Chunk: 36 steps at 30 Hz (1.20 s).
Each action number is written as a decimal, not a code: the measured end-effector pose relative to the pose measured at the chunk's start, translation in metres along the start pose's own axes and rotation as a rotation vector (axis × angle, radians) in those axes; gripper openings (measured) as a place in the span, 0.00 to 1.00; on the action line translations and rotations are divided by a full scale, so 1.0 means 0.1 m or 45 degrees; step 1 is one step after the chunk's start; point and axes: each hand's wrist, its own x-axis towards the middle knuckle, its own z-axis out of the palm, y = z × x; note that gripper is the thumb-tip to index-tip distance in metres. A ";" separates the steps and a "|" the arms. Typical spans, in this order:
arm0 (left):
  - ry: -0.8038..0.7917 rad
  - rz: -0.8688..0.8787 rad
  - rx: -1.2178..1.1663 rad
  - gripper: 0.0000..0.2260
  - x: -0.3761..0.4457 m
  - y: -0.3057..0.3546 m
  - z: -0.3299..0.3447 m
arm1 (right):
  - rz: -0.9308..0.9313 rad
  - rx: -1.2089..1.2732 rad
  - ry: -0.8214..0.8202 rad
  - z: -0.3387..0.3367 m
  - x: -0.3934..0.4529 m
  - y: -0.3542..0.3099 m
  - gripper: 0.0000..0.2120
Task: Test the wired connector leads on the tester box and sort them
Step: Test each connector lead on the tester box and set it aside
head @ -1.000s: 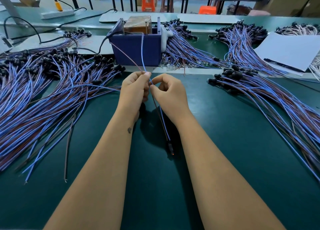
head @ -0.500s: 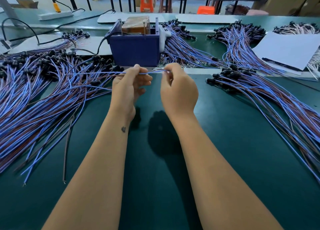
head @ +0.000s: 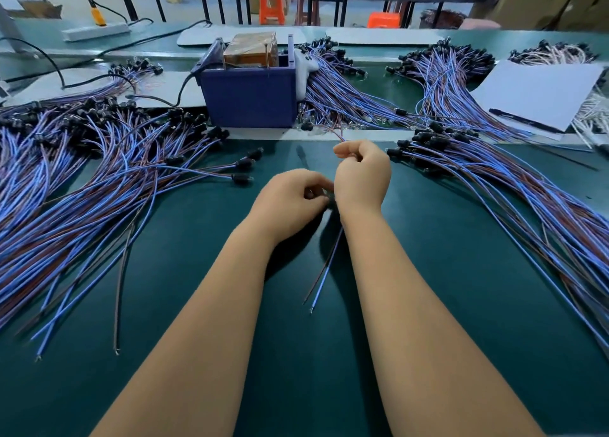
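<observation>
Flanking both hands (head: 324,186), lead piles (head: 85,186) crowd the tester box (head: 250,97)

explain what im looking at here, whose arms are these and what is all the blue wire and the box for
This is one picture from a camera worn on a person's head, looking down at their own bare arms over a green work mat. The left hand and right hand both pinch one thin wired lead, whose loose ends trail toward the person. The dark blue tester box stands behind the hands. Big piles of blue and brown leads with black connectors lie to the left and right. A white sheet lies at far right.
</observation>
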 end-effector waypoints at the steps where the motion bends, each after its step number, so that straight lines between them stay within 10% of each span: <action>1: 0.019 -0.054 -0.063 0.07 0.02 -0.02 0.00 | 0.001 0.003 -0.006 0.00 0.00 0.01 0.17; 12: 0.169 -0.237 -0.380 0.11 0.02 -0.04 -0.02 | 0.031 -0.015 -0.093 -0.41 0.10 0.15 0.21; 21: 0.265 -0.253 -0.548 0.12 0.03 -0.04 -0.03 | 0.180 -0.897 0.240 -1.13 0.37 0.19 0.19; 28: 0.992 -0.460 -0.177 0.12 -0.10 -0.04 -0.20 | -0.113 -0.772 -0.027 -0.31 0.04 -0.17 0.15; 32: 0.772 -0.667 0.036 0.17 -0.08 -0.11 -0.23 | -0.084 -0.771 -0.324 0.12 -0.13 -0.19 0.14; 36: 0.638 -0.716 0.185 0.17 -0.07 -0.10 -0.22 | 0.057 -0.977 -0.180 0.00 -0.06 -0.04 0.16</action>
